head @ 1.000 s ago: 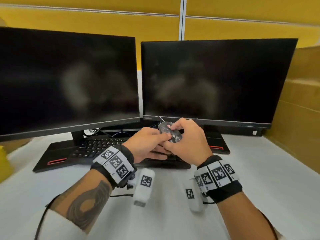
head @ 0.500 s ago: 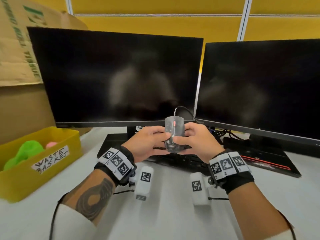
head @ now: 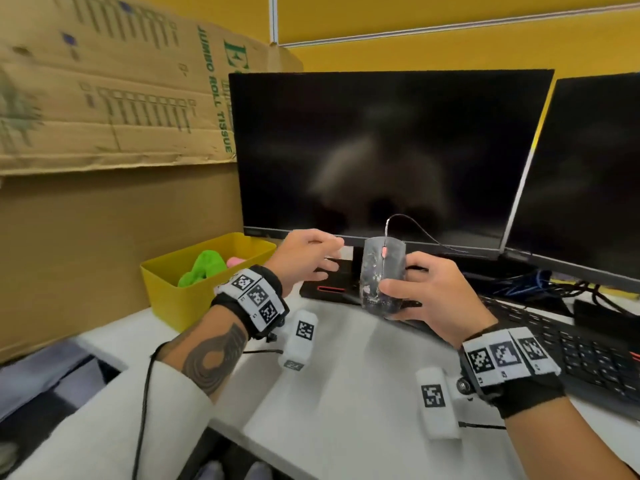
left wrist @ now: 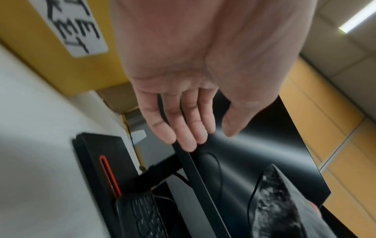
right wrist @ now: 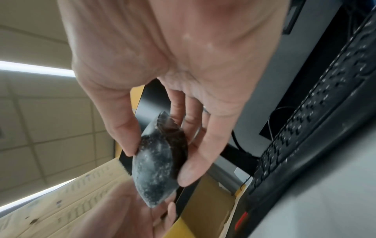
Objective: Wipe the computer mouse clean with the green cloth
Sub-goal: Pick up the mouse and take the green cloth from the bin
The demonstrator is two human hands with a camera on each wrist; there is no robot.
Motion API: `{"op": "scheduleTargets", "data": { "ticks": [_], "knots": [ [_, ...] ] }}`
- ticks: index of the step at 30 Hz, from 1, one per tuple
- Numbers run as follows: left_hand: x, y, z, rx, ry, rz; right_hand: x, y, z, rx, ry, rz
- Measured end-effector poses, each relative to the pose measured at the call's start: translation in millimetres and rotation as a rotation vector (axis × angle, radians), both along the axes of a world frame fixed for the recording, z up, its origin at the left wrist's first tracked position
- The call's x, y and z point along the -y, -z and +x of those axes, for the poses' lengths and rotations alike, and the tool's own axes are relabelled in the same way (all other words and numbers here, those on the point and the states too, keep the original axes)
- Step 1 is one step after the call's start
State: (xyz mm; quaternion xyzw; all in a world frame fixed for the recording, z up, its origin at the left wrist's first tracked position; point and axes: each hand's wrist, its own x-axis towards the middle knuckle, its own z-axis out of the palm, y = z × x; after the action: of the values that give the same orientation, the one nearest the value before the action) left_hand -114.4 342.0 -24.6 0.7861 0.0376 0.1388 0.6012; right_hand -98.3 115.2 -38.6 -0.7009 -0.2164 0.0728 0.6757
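A black wired computer mouse (head: 382,275), smeared with whitish grime, is held up above the desk in front of the left monitor. My right hand (head: 412,292) grips it, thumb on top and fingers underneath; the right wrist view shows the mouse (right wrist: 156,167) pinched between thumb and fingers. My left hand (head: 311,261) is off the mouse, to its left, fingers relaxed and holding nothing (left wrist: 191,128). The green cloth (head: 202,268) lies crumpled in a yellow bin (head: 173,299) at the left, apart from both hands.
Two dark monitors (head: 384,150) stand at the back. A black keyboard (head: 588,355) lies at the right, a black monitor base (head: 329,289) under the mouse. Cardboard boxes (head: 104,98) wall off the left side. Something pink (head: 235,261) also lies in the bin.
My left hand has let go of the mouse and moved left toward the yellow bin. The right hand alone holds the mouse. The head view has swung further left.
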Motion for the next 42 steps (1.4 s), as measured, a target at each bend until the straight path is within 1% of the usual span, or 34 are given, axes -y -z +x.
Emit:
{"op": "scheduleTargets", "data": {
  "ticks": [3, 5, 6, 8, 10, 11, 12, 13, 15, 16, 17, 19, 21, 22, 23, 25, 27, 31, 34, 36, 39, 42],
  "knots": [
    [-19, -8, -12, 0.095, -0.159, 0.081, -15, 3, -13, 0.02, -0.069, 0.013],
    [-37, -17, -16, 0.1, -0.29, 0.207, -24, 6, -19, 0.038, -0.105, 0.015],
    [-50, -21, -16, 0.076, -0.344, 0.278, -27, 7, -22, 0.042, -0.122, 0.021],
    [-76, -32, -17, -0.03, -0.433, 0.365, -31, 8, -27, 0.052, -0.149, 0.029],
    [-98, -44, -19, -0.191, -0.507, 0.405, -33, 7, -30, 0.07, -0.169, 0.028],
    [-106, -48, -20, -0.266, -0.515, 0.428, -33, 7, -30, 0.075, -0.173, 0.033],
    [-112, -51, -19, -0.333, -0.512, 0.495, -33, 6, -30, 0.077, -0.174, 0.044],
    [-117, -53, -19, -0.422, -0.479, 0.607, -32, 6, -30, 0.077, -0.172, 0.054],
    [-118, -52, -19, -0.651, -0.393, 0.822, -31, 7, -30, 0.08, -0.167, 0.063],
    [-119, -51, -18, -0.728, -0.362, 0.954, -31, 8, -30, 0.083, -0.169, 0.059],
    [-120, -48, -16, -0.757, -0.322, 1.055, -31, 8, -30, 0.086, -0.17, 0.052],
    [-121, -42, -10, -0.835, -0.296, 1.19, -31, 10, -30, 0.092, -0.175, 0.048],
    [-119, -37, -11, -0.846, -0.273, 1.22, -31, 11, -30, 0.095, -0.181, 0.05],
    [-122, -32, -11, -0.856, -0.305, 1.199, -32, 11, -30, 0.096, -0.185, 0.049],
    [-130, -28, -4, -0.84, -0.346, 1.178, -32, 11, -29, 0.098, -0.188, 0.045],
    [-139, -25, 3, -0.814, -0.378, 1.195, -32, 11, -29, 0.101, -0.188, 0.036],
    [-139, -33, -1, -0.758, -0.441, 1.109, -32, 12, -28, 0.103, -0.184, 0.033],
    [-131, -57, -13, -0.507, -0.629, 0.858, -28, 12, -25, 0.1, -0.168, 0.039],
    [-125, -70, -16, -0.257, -0.781, 0.716, -25, 12, -23, 0.093, -0.153, 0.039],
    [-121, -78, -17, -0.098, -0.788, 0.64, -24, 11, -22, 0.094, -0.145, 0.042],
    [-106, -93, -21, 0.072, -0.705, 0.56, -20, 8, -21, 0.091, -0.124, 0.068],
    [-81, -110, -27, 0.23, -0.618, 0.6, -13, 3, -19, 0.092, -0.098, 0.095]
  ]
}}
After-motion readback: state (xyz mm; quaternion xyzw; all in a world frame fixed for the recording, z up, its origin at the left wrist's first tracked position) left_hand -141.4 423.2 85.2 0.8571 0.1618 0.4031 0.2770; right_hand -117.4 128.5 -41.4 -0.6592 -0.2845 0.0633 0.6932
